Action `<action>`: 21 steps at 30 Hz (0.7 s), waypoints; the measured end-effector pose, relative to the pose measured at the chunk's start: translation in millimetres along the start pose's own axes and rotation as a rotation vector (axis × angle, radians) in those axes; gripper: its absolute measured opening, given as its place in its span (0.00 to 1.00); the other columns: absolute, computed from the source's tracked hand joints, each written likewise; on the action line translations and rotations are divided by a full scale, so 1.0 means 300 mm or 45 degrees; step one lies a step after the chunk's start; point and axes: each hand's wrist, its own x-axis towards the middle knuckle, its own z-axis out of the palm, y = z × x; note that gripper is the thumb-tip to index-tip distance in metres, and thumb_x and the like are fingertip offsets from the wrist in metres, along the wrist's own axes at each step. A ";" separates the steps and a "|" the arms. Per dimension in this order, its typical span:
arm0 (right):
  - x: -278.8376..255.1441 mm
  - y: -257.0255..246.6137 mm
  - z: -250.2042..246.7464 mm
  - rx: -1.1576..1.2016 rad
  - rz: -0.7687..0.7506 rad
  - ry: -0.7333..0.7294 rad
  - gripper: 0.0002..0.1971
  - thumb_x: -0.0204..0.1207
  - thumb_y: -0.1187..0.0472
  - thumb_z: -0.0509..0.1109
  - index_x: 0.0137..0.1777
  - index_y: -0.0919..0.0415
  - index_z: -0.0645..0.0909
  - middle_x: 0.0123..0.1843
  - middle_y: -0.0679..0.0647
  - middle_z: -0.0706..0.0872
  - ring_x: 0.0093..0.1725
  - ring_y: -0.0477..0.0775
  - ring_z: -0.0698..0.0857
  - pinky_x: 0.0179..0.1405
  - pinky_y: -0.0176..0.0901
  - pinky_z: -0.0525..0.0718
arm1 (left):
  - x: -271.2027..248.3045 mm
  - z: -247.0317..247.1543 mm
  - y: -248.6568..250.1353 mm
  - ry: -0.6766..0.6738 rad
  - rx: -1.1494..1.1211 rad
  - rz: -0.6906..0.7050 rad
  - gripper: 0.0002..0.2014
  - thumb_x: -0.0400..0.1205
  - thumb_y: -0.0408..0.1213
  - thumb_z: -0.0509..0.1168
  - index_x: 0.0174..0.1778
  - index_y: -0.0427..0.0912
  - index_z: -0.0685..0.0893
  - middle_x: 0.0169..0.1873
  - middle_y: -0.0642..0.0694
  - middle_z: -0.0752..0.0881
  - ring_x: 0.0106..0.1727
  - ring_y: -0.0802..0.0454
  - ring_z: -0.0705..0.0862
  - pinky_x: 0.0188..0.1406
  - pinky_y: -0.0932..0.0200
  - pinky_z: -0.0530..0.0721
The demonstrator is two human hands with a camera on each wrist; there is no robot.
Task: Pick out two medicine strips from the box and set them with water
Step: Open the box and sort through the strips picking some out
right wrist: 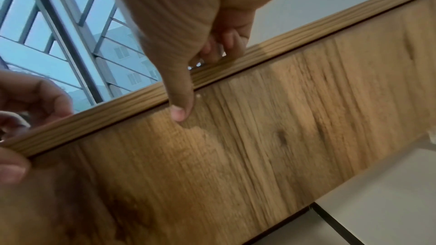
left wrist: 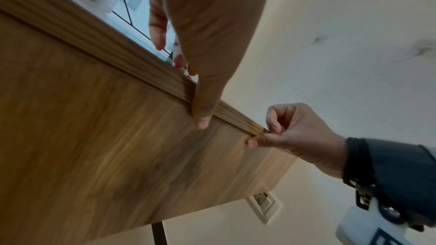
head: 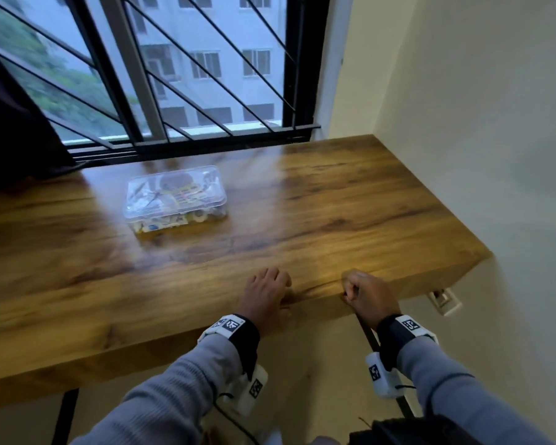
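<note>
Box [head: 175, 197] with its lid shut is seen on the table [head: 350, 194], blurred contents inside, well apart from both hands. No 2 strips and no water are seen set out. The table's near edge is gripped by curled fingers of left hand [head: 265, 293] and right hand [head: 365, 292]

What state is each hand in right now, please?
The left hand holds the table edge, fingers on top, thumb underneath.
The right hand pinches the table edge too, fingers curled, thumb underneath.
</note>
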 end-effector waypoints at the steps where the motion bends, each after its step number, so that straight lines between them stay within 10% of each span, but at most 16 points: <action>1: 0.005 -0.007 0.001 -0.018 -0.034 -0.031 0.21 0.63 0.70 0.71 0.27 0.45 0.66 0.32 0.43 0.77 0.34 0.42 0.75 0.31 0.43 0.75 | -0.006 -0.002 -0.017 -0.003 -0.006 -0.002 0.24 0.69 0.50 0.71 0.60 0.48 0.77 0.59 0.47 0.78 0.61 0.44 0.75 0.60 0.49 0.74; 7: 0.104 -0.135 -0.014 -0.181 -0.148 -0.366 0.13 0.59 0.53 0.81 0.34 0.46 0.77 0.38 0.41 0.80 0.38 0.40 0.78 0.33 0.38 0.79 | -0.058 -0.058 -0.199 0.094 -0.283 -0.119 0.24 0.74 0.58 0.69 0.59 0.47 0.79 0.54 0.48 0.80 0.52 0.50 0.77 0.46 0.60 0.73; 12: 0.255 -0.289 0.031 -0.229 -0.266 -0.672 0.15 0.59 0.45 0.81 0.43 0.43 0.82 0.40 0.41 0.85 0.39 0.40 0.82 0.33 0.32 0.77 | -0.055 -0.167 -0.470 0.249 -0.356 -0.304 0.17 0.73 0.44 0.75 0.54 0.44 0.82 0.50 0.48 0.82 0.51 0.48 0.81 0.45 0.62 0.75; 21: 0.648 -0.582 0.206 -0.073 -0.374 -0.145 0.10 0.68 0.53 0.74 0.48 0.42 0.80 0.45 0.41 0.81 0.41 0.40 0.79 0.37 0.39 0.78 | 0.027 -0.341 -0.862 0.565 -0.265 -0.506 0.20 0.62 0.40 0.80 0.49 0.49 0.85 0.54 0.44 0.85 0.59 0.39 0.80 0.56 0.45 0.79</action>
